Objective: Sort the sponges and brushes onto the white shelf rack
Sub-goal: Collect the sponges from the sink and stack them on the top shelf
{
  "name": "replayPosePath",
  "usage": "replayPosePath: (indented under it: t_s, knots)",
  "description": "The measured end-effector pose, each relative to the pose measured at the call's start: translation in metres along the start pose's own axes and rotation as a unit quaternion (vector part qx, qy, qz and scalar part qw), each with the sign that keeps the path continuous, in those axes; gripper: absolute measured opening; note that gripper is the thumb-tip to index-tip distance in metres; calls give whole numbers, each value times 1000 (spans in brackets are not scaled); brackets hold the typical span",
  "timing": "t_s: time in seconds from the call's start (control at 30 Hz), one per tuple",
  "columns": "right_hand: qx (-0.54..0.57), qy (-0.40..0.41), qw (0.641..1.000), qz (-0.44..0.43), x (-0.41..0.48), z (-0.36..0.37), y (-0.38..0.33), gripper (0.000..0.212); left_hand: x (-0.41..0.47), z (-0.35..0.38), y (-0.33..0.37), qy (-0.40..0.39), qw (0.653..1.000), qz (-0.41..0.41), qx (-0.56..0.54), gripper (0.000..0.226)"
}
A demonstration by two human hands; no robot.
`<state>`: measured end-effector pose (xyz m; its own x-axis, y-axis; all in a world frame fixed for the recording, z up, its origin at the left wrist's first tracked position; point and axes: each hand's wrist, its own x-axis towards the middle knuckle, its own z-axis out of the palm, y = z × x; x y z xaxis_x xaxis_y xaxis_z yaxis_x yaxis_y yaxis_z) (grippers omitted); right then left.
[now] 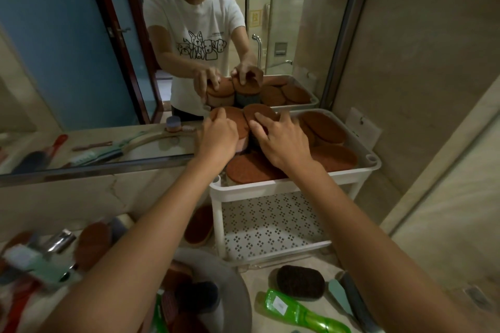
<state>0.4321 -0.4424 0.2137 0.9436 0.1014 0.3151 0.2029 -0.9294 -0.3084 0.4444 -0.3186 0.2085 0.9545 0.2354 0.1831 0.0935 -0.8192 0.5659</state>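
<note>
Reaching over the white shelf rack (295, 184) in the head view, the left grip (219, 135) curls onto the left pad stack (238, 121) at the top tier's far left corner. The right grip (281, 140) clasps the right pad stack (262, 111) touching it; both stacks stand upright directly underneath.

Brown brushes (324, 127) (some stacked) crowd white rack (270, 188).

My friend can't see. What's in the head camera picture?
The left hand and right hand each hold a brown brush in the white shelf rack's top tray, before a mirror. A dark brush and green bottle lie on the counter.
</note>
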Motion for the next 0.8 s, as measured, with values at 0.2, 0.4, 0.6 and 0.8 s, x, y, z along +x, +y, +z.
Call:
replayPosePath:
  t_s: [0.2,0.4,0.6,0.8]
  knots:
    - [-49,-16,999,-8,1,-6,-8,41,1,1,1,-6,1000,6,-4,47]
    - [-93,-48,994,14,0,-11,-15,42,4,-3,-1,-36,999,6,-5,46]
    - [-49,-1,999,-20,-13,-15,-17,45,-5,-23,7,-7,1000,-1,-28,40]
    - [72,149,983,-83,-78,-8,-8,34,-71,-41,17,94,985,71,-122,33]
